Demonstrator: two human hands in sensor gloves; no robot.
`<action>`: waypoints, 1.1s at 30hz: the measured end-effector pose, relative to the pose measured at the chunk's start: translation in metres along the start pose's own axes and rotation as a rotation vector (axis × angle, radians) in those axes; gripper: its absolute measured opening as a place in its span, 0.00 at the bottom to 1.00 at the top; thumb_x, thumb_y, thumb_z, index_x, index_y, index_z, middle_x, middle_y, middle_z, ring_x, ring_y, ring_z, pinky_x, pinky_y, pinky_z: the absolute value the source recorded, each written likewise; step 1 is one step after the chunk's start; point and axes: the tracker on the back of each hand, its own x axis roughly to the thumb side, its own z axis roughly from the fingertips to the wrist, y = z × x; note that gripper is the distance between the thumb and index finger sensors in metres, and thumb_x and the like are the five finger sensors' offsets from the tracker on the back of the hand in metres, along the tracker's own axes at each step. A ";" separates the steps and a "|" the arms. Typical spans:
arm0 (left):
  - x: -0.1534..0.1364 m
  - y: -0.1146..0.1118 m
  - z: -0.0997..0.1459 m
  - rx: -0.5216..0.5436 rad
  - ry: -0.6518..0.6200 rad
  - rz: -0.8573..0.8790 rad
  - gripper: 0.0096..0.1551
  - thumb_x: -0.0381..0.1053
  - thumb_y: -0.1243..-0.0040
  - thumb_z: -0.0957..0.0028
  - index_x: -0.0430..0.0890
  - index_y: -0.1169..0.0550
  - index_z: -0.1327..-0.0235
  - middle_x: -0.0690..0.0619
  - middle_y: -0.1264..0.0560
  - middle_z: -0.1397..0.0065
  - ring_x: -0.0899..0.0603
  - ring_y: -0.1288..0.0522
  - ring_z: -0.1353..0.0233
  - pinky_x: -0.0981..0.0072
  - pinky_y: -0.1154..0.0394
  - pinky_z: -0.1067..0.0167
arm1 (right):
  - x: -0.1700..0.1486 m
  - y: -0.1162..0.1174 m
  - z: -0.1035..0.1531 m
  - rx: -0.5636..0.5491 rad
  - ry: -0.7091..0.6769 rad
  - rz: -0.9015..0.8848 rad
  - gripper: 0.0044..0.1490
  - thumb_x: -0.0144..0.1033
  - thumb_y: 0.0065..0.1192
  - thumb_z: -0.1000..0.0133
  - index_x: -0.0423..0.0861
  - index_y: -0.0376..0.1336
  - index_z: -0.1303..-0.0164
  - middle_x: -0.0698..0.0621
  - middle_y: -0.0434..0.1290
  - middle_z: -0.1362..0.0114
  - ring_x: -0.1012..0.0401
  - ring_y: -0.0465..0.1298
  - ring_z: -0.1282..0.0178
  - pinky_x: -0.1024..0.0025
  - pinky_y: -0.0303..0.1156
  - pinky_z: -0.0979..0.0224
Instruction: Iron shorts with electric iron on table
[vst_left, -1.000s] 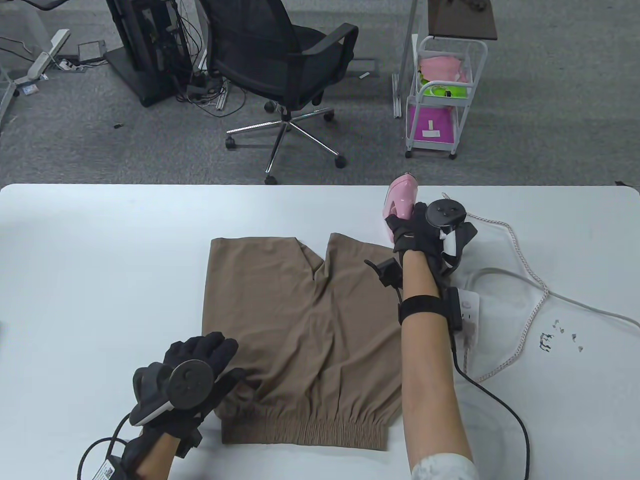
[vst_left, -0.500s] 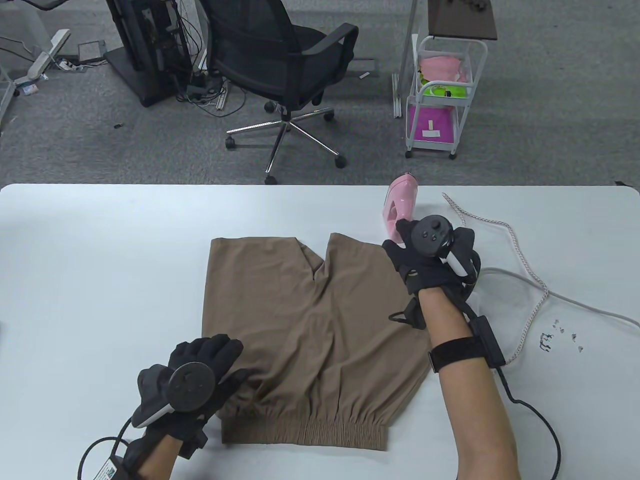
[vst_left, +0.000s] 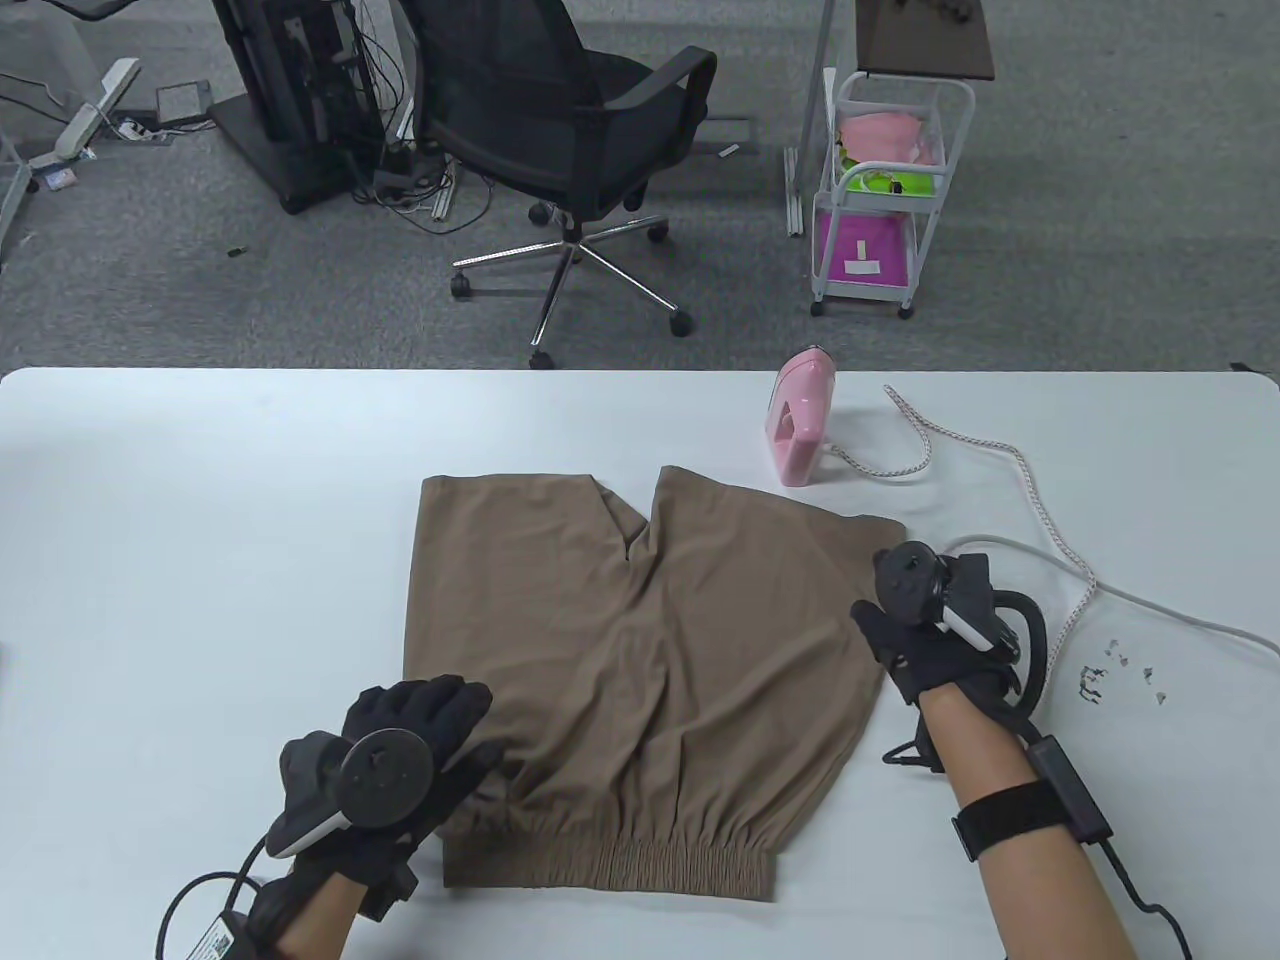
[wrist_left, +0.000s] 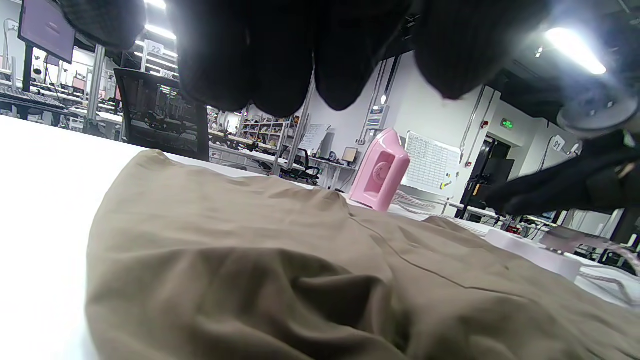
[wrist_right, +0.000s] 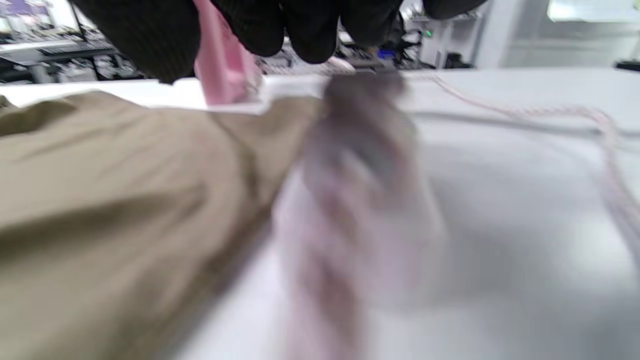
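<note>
The tan shorts (vst_left: 640, 680) lie flat on the white table (vst_left: 200, 500), waistband nearest the person. The left hand (vst_left: 400, 760) rests with fingers spread on the waistband corner, where the fabric bunches into folds. The right hand (vst_left: 925, 635) sits at the shorts' right edge, empty; whether its fingers curl or spread cannot be told. The pink iron (vst_left: 800, 420) stands upright on its heel just beyond the right leg, with its braided cord (vst_left: 1000, 460) looping alongside. Likely risks: ironing over the bunched folds would set creases; a snagged cord could topple the iron.
</note>
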 end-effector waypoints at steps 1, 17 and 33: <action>0.000 0.000 0.000 0.001 -0.001 0.003 0.36 0.67 0.45 0.45 0.54 0.30 0.25 0.49 0.31 0.20 0.35 0.31 0.23 0.27 0.41 0.26 | -0.003 0.002 0.000 0.006 0.008 -0.002 0.42 0.58 0.57 0.34 0.53 0.51 0.12 0.44 0.55 0.13 0.44 0.54 0.14 0.39 0.54 0.20; 0.004 -0.002 0.001 -0.001 -0.012 -0.016 0.36 0.67 0.45 0.45 0.54 0.30 0.25 0.49 0.31 0.20 0.35 0.31 0.22 0.27 0.41 0.26 | -0.010 0.016 -0.005 0.036 0.014 0.030 0.37 0.50 0.59 0.34 0.52 0.54 0.15 0.45 0.61 0.18 0.45 0.60 0.16 0.37 0.58 0.21; 0.021 -0.003 0.002 0.075 -0.022 -0.136 0.36 0.68 0.44 0.45 0.54 0.29 0.26 0.47 0.32 0.20 0.34 0.32 0.22 0.26 0.43 0.26 | -0.006 0.015 -0.007 0.033 0.024 0.091 0.40 0.54 0.64 0.36 0.53 0.56 0.16 0.46 0.63 0.19 0.46 0.63 0.17 0.37 0.60 0.21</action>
